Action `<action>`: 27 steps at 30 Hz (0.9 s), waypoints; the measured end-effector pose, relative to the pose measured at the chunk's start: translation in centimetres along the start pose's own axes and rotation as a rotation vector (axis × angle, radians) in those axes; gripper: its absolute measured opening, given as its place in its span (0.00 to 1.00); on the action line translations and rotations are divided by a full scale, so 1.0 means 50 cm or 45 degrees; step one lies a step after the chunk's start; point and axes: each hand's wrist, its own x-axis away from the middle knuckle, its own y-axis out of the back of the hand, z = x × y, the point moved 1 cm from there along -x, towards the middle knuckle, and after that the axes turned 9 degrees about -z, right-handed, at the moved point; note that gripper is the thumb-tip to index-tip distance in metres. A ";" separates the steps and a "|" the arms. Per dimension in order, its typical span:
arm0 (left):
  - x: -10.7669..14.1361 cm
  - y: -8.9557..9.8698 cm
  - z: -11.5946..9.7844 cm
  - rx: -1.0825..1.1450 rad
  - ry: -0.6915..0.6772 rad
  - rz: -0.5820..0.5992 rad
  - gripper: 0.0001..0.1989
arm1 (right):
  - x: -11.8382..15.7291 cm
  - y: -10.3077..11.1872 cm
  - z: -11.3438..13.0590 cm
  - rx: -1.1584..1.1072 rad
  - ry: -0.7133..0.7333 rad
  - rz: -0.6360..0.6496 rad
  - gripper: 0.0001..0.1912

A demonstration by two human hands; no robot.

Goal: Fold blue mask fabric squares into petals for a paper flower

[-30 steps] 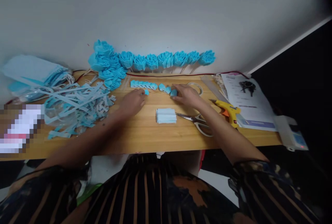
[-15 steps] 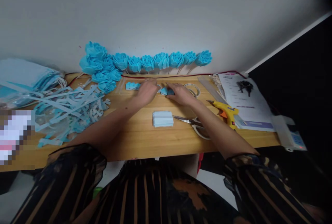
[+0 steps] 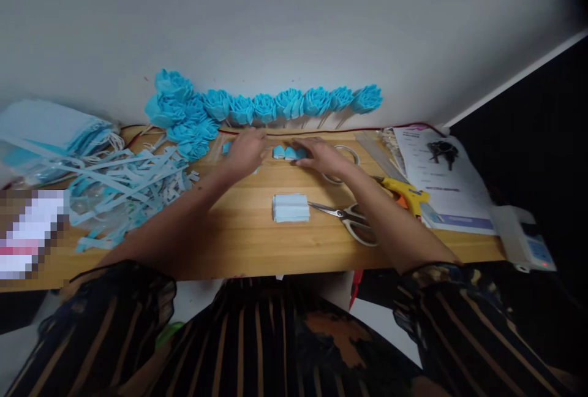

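My left hand (image 3: 248, 151) is over the far middle of the desk, with its fingers bent down and pressed together; what they hold, if anything, is hidden. Small blue folded pieces (image 3: 226, 147) peek out beyond its left side. A short row of blue petal-like folded pieces (image 3: 285, 153) lies between my hands. At the right end of that row rests my right hand (image 3: 318, 155), thumb and fingers apart around the end pieces. Nearer to me is a stack of pale blue rectangles (image 3: 291, 207), its right edge by the tips of the scissors (image 3: 351, 219).
Blue fabric-like flowers on sticks (image 3: 265, 107) line the wall. Cut strips (image 3: 133, 182) and a bagged pile of pale sheets (image 3: 50, 130) occupy the left. Tape rolls (image 3: 351, 151), a yellow glue gun (image 3: 408, 192), printed paper (image 3: 427, 182) and keys (image 3: 443, 153) are right.
My left hand has shifted left, away from my right hand, uncovering more of the blue row between them. My right hand has moved slightly right. The view has shifted a little.
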 end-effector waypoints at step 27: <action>0.183 0.008 0.062 1.190 0.701 -0.279 0.33 | 0.139 0.005 0.198 -0.377 -0.178 -0.167 0.23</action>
